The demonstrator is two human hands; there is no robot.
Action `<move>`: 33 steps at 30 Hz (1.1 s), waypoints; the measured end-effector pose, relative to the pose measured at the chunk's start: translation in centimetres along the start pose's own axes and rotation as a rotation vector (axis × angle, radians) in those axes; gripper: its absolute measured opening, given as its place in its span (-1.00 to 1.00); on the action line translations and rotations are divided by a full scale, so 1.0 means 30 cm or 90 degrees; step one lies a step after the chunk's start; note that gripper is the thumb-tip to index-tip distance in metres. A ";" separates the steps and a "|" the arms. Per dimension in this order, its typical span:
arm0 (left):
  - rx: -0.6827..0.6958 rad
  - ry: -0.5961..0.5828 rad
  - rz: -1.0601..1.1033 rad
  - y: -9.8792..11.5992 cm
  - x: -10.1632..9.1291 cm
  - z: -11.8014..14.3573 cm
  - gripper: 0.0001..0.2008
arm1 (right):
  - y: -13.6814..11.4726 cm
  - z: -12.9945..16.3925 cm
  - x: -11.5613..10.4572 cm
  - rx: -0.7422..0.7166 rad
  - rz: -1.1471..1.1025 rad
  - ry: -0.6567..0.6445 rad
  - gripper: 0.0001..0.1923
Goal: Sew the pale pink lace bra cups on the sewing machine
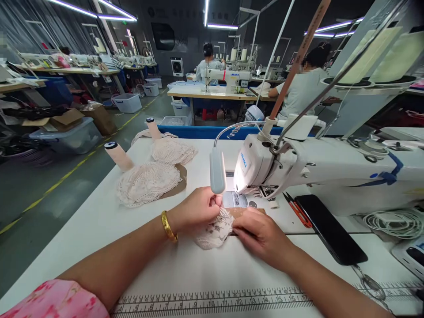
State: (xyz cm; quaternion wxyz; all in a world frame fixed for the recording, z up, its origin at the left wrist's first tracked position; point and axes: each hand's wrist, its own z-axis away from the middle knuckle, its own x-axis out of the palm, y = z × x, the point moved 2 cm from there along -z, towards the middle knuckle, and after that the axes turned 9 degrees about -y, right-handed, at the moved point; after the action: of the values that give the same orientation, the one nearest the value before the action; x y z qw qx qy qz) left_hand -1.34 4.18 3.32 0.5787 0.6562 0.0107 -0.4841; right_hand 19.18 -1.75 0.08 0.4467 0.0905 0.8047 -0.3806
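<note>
A piece of white lace fabric (217,232) lies on the table just in front of the sewing machine's needle plate (235,199). My left hand (200,207), with a gold bangle at the wrist, pinches the lace's upper edge near the lamp. At the lace's right edge, the fingers of my right hand (261,232) are closed on it. A strip of brown material (261,211) shows behind my right hand. The white sewing machine head (256,165) stands over the plate, lit by a small grey lamp (217,170).
Two lace stacks (149,183) lie on the left, beside thread cones (118,155). At right are red-handled thread snips (300,213), a black phone (331,229) and coiled cable (395,223). A printed ruler (212,302) runs along the front. Co-workers (303,90) sit at machines beyond.
</note>
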 end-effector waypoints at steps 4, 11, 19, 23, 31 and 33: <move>-0.027 -0.003 0.176 -0.004 0.020 -0.005 -0.90 | 0.018 0.003 -0.024 0.050 -0.096 0.018 -0.82; -0.037 -0.064 0.151 0.028 0.063 -0.004 -0.75 | 0.033 0.008 -0.009 0.167 -0.118 0.042 -0.86; 0.004 -0.068 0.172 0.020 0.078 -0.006 -0.80 | 0.028 0.015 -0.006 0.230 -0.179 0.059 -0.91; 0.008 -0.055 0.170 0.014 0.093 -0.002 -0.80 | 0.023 0.010 -0.014 0.243 -0.164 0.045 -0.87; 0.070 -0.042 0.167 0.027 0.109 0.002 -0.78 | 0.027 0.013 -0.003 0.203 -0.108 0.054 -0.83; 0.093 -0.055 0.191 0.033 0.108 0.003 -0.72 | 0.028 0.012 -0.002 0.197 -0.104 0.057 -0.83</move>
State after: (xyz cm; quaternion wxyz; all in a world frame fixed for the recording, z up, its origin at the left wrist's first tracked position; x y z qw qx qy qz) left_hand 0.88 2.02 1.99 0.5948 0.6696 -0.1475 -0.4197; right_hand 19.87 -1.40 -0.42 0.3587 0.1098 0.7601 -0.5306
